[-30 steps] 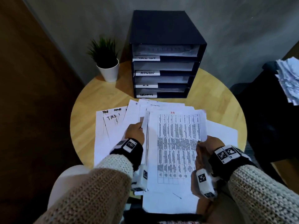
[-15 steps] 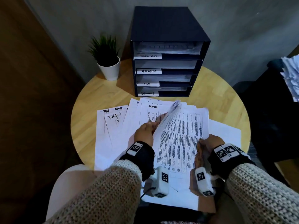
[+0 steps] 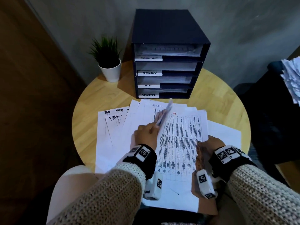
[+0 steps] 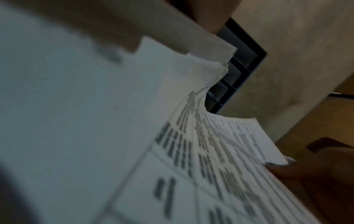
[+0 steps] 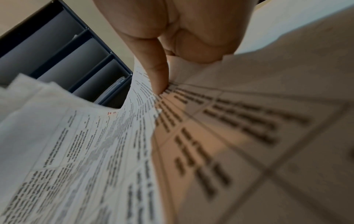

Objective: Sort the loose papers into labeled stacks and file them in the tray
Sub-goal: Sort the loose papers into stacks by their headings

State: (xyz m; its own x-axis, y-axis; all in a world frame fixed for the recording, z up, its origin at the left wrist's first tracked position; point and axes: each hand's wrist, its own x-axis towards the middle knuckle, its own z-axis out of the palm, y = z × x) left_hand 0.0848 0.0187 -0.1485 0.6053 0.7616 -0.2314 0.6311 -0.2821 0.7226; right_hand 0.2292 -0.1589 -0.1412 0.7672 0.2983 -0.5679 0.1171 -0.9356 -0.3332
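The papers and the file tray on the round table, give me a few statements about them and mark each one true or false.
1. The file tray has four labelled slots. True.
2. The left hand rests flat and holds nothing. False: it holds a lifted sheet by its edge.
3. The second label from the top reads ADMIN. True.
4. The potted plant stands to the right of the tray. False: it stands to its left.
5. The right hand holds the printed table page at its right edge. True.
6. The tray's slots hold no paper. False: paper shows in them.
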